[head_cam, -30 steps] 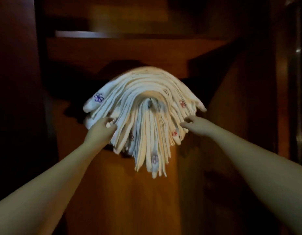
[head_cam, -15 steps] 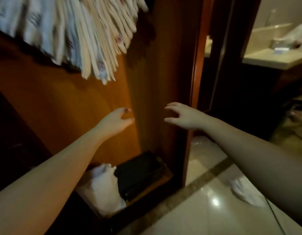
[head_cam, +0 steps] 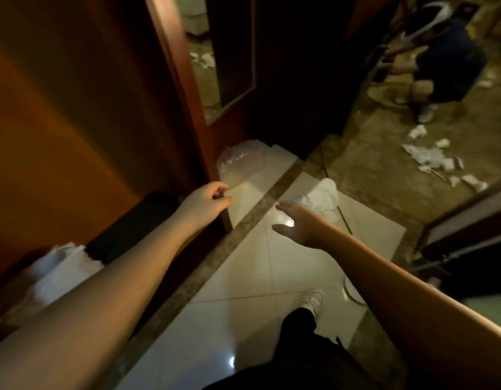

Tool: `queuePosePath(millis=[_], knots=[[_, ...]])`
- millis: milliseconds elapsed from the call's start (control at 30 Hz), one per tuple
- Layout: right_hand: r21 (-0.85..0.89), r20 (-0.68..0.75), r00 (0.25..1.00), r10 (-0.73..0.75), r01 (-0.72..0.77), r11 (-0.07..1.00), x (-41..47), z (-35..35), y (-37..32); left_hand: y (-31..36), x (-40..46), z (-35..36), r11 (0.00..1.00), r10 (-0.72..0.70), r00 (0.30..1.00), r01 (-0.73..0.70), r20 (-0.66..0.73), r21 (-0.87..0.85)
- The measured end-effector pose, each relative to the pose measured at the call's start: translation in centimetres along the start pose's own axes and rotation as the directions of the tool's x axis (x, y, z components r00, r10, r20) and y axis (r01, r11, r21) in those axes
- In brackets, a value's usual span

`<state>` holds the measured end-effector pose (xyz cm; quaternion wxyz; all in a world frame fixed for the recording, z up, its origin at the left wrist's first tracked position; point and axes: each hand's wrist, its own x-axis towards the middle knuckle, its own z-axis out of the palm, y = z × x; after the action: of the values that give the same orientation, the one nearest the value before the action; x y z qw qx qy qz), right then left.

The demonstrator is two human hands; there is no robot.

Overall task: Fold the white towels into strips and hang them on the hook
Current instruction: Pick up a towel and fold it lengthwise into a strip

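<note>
The crumpled white towel (head_cam: 322,199) lies on the floor just past the right hand (head_cam: 298,225), which is flat and empty and nearer than the loosely curled, empty left hand (head_cam: 205,202).

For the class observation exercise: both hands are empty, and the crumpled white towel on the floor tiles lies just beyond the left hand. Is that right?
Not quite. In the head view the crumpled white towel lies just beyond the right hand, not the left hand. Both hands are indeed empty, and it does lie on the floor tiles.

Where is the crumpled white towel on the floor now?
In the head view, the crumpled white towel lies on the pale tiled floor right of centre, just beyond the open right hand, with a thin dark cable beside it.
</note>
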<state>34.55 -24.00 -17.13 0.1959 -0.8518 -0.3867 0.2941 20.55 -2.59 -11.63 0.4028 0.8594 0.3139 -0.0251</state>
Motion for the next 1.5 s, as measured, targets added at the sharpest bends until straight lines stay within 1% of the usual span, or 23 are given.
queuePosePath(millis=[167,367,433,533,667,833,900,1000,1133,1233,1333,1367,1433,1467,1500], knots=[[0.082,0.096,0.982,0.163,-0.171,0.982,3.8,-2.9,12.4,5.6,10.0,9.1,0.997,-0.043,0.989,0.051,0.144,-0.052],[0.109,0.214,0.923,0.32,-0.348,0.931,8.2,-5.8,24.6,10.7,20.9,19.0,0.992,-0.121,0.936,0.1,0.331,0.078],[0.132,0.234,0.898,0.373,-0.41,0.902,9.6,-6.4,28.5,11.8,24.5,21.8,0.984,-0.168,0.914,0.134,0.37,0.118],[0.18,0.248,0.862,0.443,-0.49,0.853,12.3,-6.8,33.8,12.3,29.9,26.0,0.977,-0.199,0.887,0.147,0.416,0.155],[0.25,0.297,0.809,0.507,-0.578,0.777,17.3,-6.0,40.2,11.4,37.7,31.1,0.959,-0.268,0.855,0.191,0.443,0.211],[0.34,0.357,0.753,0.553,-0.656,0.674,25.8,-3.7,48.3,7.9,48.9,38.0,0.944,-0.317,0.814,0.224,0.486,0.24],[0.365,0.361,0.73,0.58,-0.683,0.632,29.5,-2.6,51.6,6.2,53.8,41.1,0.933,-0.36,0.793,0.296,0.492,0.206],[0.421,0.359,0.688,0.63,-0.722,0.548,35.0,0.1,56.7,3.5,61.4,46.0,0.871,-0.474,0.719,0.466,0.507,0.154],[0.484,0.389,0.638,0.664,-0.755,0.442,41.7,4.9,62.3,-0.4,70.4,52.3,0.814,-0.558,0.668,0.557,0.492,0.166],[0.555,0.402,0.602,0.69,-0.76,0.339,46.7,8.3,65.7,-3.5,74.8,57.0,0.77,-0.61,0.623,0.611,0.49,0.183],[0.63,0.479,0.581,0.658,-0.749,0.203,51.9,11.9,68.2,-7.0,77.3,61.7,0.693,-0.682,0.562,0.702,0.468,0.165],[0.661,0.512,0.577,0.636,-0.738,0.137,53.5,13.0,68.7,-8.1,77.7,63.1,0.675,-0.692,0.544,0.721,0.475,0.157],[0.725,0.581,0.558,0.593,-0.685,-0.066,56.6,15.1,69.4,-10.3,78.3,65.7,0.651,-0.689,0.511,0.747,0.513,0.131],[0.741,0.611,0.545,0.574,-0.65,-0.172,57.9,16.1,69.7,-11.2,78.5,66.8,0.633,-0.679,0.483,0.767,0.553,0.107],[0.744,0.636,0.537,0.555,-0.618,-0.255,59.0,16.9,69.9,-12.0,78.7,67.8,0.601,-0.672,0.445,0.794,0.592,0.085]])
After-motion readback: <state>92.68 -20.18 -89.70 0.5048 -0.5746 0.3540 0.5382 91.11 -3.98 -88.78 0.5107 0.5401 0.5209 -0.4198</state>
